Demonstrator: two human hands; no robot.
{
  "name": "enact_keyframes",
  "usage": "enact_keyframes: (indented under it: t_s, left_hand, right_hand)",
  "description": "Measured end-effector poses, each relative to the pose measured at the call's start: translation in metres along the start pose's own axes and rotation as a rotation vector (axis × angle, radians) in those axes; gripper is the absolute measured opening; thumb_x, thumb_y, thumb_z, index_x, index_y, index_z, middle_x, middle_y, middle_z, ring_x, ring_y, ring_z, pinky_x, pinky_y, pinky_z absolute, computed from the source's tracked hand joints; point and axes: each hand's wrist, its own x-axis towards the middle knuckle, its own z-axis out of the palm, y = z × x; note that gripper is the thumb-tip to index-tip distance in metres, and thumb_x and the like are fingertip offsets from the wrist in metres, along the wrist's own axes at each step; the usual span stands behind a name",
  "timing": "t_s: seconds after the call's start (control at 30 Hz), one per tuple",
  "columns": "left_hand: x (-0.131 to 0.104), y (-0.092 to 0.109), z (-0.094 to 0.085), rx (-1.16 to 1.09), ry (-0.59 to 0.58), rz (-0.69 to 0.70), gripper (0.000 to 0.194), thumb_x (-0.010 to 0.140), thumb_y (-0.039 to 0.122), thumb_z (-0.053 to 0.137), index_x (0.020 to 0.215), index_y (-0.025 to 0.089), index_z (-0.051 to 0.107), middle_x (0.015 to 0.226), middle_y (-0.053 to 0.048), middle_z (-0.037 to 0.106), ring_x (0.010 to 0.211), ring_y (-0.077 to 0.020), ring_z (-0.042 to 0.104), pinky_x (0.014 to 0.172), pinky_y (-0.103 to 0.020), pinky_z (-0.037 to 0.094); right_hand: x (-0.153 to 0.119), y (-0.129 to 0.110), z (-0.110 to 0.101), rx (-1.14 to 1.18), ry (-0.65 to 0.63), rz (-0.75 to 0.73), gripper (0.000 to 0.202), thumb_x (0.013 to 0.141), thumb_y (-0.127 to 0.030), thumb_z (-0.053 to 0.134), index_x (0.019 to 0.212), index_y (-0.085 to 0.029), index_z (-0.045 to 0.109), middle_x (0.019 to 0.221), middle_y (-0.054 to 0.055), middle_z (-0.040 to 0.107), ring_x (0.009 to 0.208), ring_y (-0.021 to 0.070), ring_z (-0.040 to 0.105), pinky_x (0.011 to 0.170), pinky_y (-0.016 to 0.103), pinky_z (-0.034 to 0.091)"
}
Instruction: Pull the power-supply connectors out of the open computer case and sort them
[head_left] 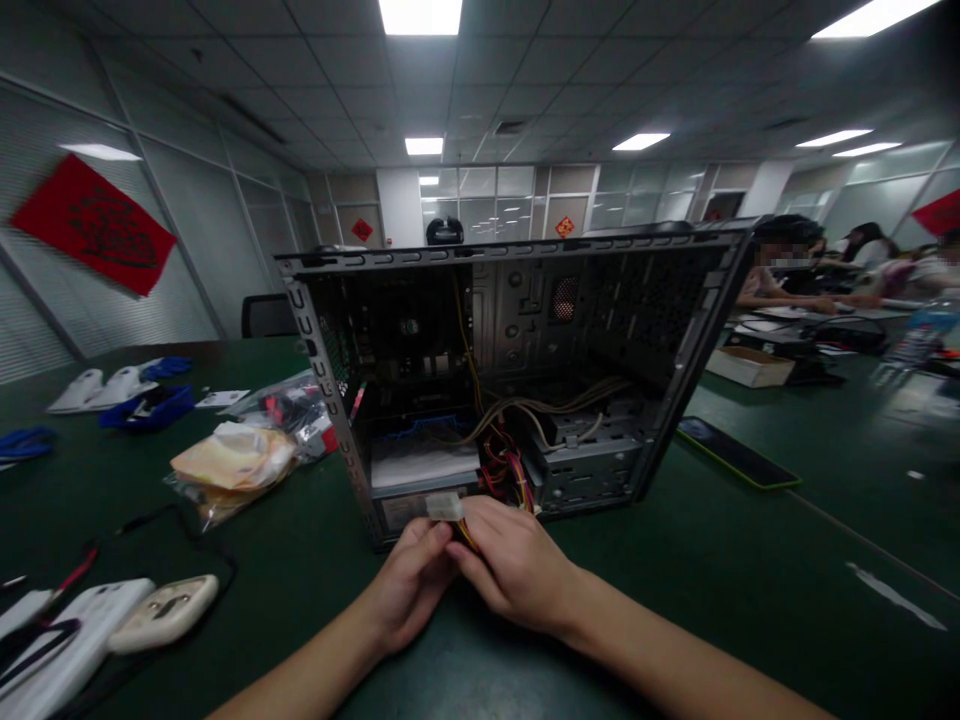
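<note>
An open computer case (510,246) stands on the dark green table, its inside facing me. Low in front of it, my left hand (416,575) and my right hand (517,560) meet, both closed around a bundle of yellow and black wires. A white plastic cable connector (445,506) on these wires sticks up between my fingers. Behind my hands, the power supply (409,508) sits at the lower left of the case with a white sheet on top. Red, yellow and purple wires (514,475) spill out beside it. A metal drive cage (589,475) fills the lower right.
Left of the case lie plastic bags (236,460), a blue tray (150,407) and a white power strip (90,640) beside a cream-coloured phone (165,612). To the right are a dark phone (739,452) and an open box (750,366). Other people sit working at the far right.
</note>
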Motion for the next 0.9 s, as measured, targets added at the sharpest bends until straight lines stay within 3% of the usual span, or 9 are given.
enact_keyframes:
  t_s: [0.17,0.43,0.67,0.9]
  left_hand:
    - [0.002,0.000,0.000,0.050,-0.006,0.033,0.027,0.064,0.032,0.087,0.084,0.016,0.077,0.077,-0.003,0.068,0.070,-0.0123,0.055,0.070,-0.023,0.044]
    - [0.003,-0.002,-0.001,0.333,0.117,0.202,0.028,0.071,0.031,0.083,0.092,0.013,0.078,0.080,-0.004,0.068,0.070,-0.0119,0.051,0.067,-0.023,0.042]
    - [0.003,-0.003,0.002,0.284,0.152,0.209,0.031,0.070,0.032,0.082,0.092,0.011,0.078,0.082,-0.007,0.069,0.069,-0.0126,0.051,0.065,-0.024,0.043]
    - [0.002,-0.004,0.002,0.309,0.124,0.210,0.031,0.070,0.033,0.082,0.091,0.011,0.077,0.077,-0.006,0.067,0.068,-0.0130,0.052,0.065,-0.024,0.042]
  right_hand:
    - [-0.003,0.006,-0.001,0.063,0.071,-0.021,0.025,0.094,-0.016,0.044,0.113,-0.015,0.060,0.103,0.013,0.071,0.095,0.0222,0.067,0.085,0.036,0.057]
    - [-0.001,0.009,0.000,0.202,0.118,0.112,0.017,0.096,-0.016,0.045,0.090,-0.017,0.061,0.081,0.007,0.066,0.075,0.0169,0.063,0.071,0.029,0.054]
    - [-0.004,0.011,0.004,0.240,0.223,0.065,0.017,0.091,-0.011,0.053,0.105,-0.017,0.060,0.093,0.008,0.069,0.086,0.0171,0.067,0.078,0.028,0.055]
    - [-0.003,0.011,0.002,0.279,0.231,0.080,0.016,0.090,-0.008,0.053,0.102,-0.019,0.058,0.091,0.007,0.067,0.085,0.0166,0.066,0.077,0.028,0.055]
